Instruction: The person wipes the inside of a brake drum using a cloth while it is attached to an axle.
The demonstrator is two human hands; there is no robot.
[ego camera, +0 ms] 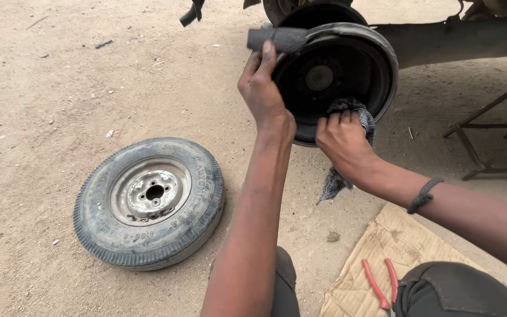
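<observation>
Beside brake drum (335,76): wheel (149,202), pliers (381,283)

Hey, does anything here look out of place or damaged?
The wheel lies flat on the dirt, off the vehicle, its tyre worn and steel rim rusty. The bare drum is exposed, with the right hand pressing a frayed rag inside. Red pliers lie on cardboard.

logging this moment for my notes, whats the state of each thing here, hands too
left hand: grips a rolled grey strip against the drum's rim
right hand: presses a dark rag into the drum
brake drum: upright, open face toward the camera
wheel: off, flat on the dirt
red-handled pliers: lying on the cardboard, untouched
metal stand: standing on the dirt at right
</observation>
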